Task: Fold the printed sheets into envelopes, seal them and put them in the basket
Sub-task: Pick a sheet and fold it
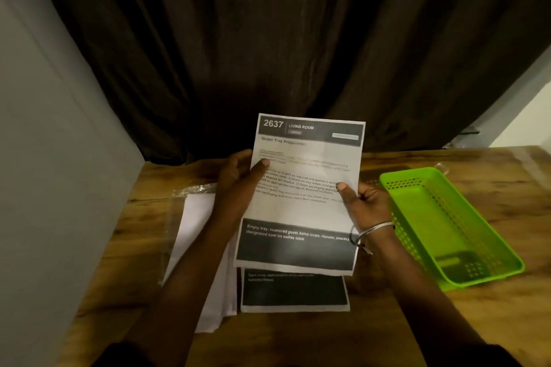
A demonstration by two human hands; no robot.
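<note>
Left hand [238, 176]: pinches the printed sheet [301, 197] at its left edge, thumb on the front.
Right hand [365, 202]: pinches its right edge likewise.
Sheet: held up unfolded above the table [387, 322].
Basket [447, 217]: green, right of the hands.
Under the sheet: more paper [295, 292].

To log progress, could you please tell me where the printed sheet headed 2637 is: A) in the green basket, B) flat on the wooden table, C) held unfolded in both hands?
C: the left hand and right hand each grip a side edge of the unfolded printed sheet, raised off the wooden table, apart from the green basket.
</note>
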